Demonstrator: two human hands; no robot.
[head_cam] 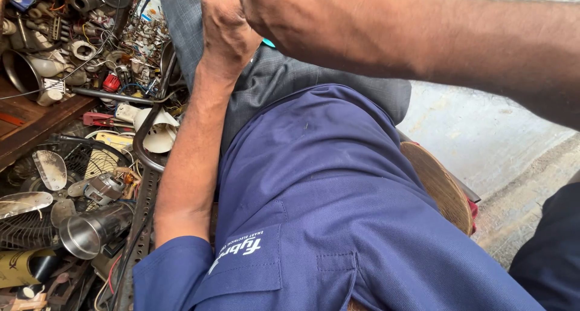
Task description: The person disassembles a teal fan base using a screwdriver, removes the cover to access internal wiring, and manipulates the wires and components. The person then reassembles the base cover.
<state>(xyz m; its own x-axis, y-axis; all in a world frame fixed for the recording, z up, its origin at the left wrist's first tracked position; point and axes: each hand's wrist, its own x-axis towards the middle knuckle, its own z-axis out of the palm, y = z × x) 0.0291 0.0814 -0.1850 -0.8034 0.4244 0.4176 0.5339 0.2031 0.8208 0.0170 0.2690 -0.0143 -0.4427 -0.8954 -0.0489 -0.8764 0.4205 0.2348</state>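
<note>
Both hands (232, 21) clasped above grey-trousered knee (272, 75)

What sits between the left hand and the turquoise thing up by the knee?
Nothing visible: the left hand is closed right beside the turquoise thing, of which only a sliver shows, with the right forearm crossing over it. Whether either hand grips it is hidden; the right hand is masked behind the left.

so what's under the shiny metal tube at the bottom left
The shiny metal tube lies on a pile of scrap: a black wire fan guard with metal blades to its left, wires and dark parts below. What is directly beneath it is covered.
</note>
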